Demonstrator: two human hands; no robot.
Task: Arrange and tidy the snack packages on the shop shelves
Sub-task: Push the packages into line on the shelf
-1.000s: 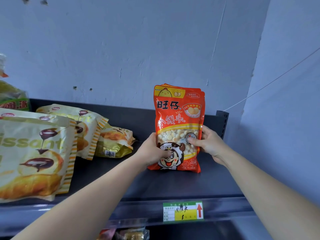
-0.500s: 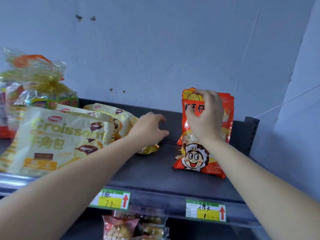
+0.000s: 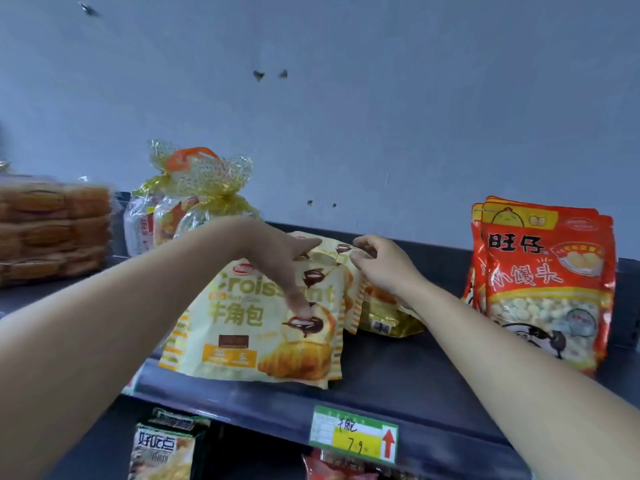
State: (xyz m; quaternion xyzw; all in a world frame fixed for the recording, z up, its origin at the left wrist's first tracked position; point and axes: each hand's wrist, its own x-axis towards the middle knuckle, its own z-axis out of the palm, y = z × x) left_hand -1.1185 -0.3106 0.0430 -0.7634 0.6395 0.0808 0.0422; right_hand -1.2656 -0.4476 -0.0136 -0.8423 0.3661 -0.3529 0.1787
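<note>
Two croissant bags: left hand grips front, right hand pinches rear.

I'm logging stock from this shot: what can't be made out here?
Head view only.
Stacked packs far left: motion-blurred, labels unreadable.
Gold packet: mostly hidden behind the croissant bags and right hand.
Lower-shelf packets: cut off by the bottom edge.
Price tag: fine print too small.
</note>
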